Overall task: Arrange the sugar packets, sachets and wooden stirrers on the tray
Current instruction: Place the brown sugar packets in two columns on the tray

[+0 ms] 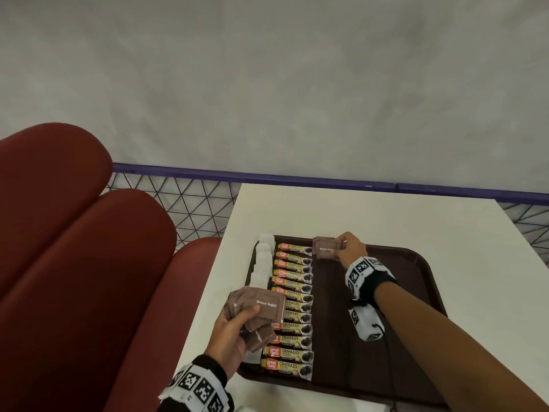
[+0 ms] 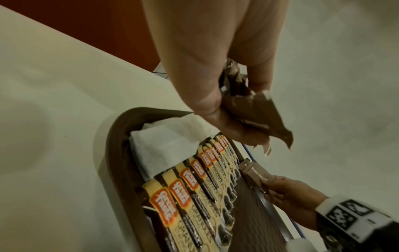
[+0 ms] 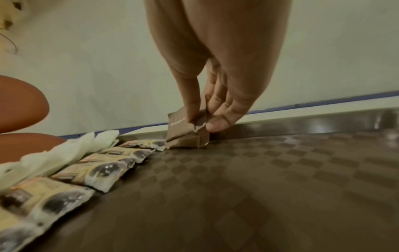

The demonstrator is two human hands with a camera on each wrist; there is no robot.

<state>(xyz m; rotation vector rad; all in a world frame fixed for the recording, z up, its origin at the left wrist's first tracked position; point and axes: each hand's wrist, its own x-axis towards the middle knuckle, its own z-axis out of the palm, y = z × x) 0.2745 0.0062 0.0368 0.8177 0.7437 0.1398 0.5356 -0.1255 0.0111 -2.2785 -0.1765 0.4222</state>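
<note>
The dark brown plastic tray (image 1: 416,263) with a checkered floor lies on the white square table (image 1: 386,215). Along its 9 o'clock edge runs a column of white paper sachets (image 1: 263,257), and just beside them, toward the middle, a column of yellow "Great Taste Granules" coffee sachets (image 1: 294,304), each overlapping the next one. I see no wooden stirrers in any view.

The right hand (image 1: 352,248) is at the 12 o'clock edge of the tray. Its thumb and fingers pinch one flat brown paper packet marked "Brown Sugar" (image 1: 325,248), and the wrist view shows the lower edge of this packet touching the tray floor just beside the top coffee sachet. The left hand (image 1: 234,328) hovers at about 8 o'clock, fingers curled around a loose bundle of brown sugar packets (image 1: 258,307), fanned out and crumpled.

I judge that a new column of sugar begins here. The risks are these:
- The packet stands on its edge, so on release it may fall onto the coffee sachet and disturb that row.
- The bundle in the left hand is held loosely above the arranged rows, and a packet could slip out and scatter them.
- The first packet decides the line, so a tilt now would make the whole column crooked.
</note>
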